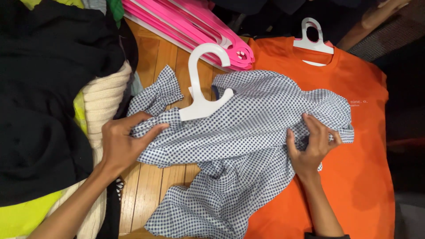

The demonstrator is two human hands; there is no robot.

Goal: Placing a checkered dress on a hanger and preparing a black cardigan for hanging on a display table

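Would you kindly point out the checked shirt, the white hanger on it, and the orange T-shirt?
checked shirt (248,132), head view, middle of the crumpled fabric.
white hanger (200,95), head view, its stem below the hook.
orange T-shirt (358,177), head view, bare front right of the shirt.

Clothes shop, pink hangers (208,26), garment piles (48,88)

I am seeing my own two arms coming up from the near edge. My left hand (119,146) and forearm are showing bare, no sleeve, no rings. My right hand (310,148) is bare too, with a dark cuff edging my forearm.
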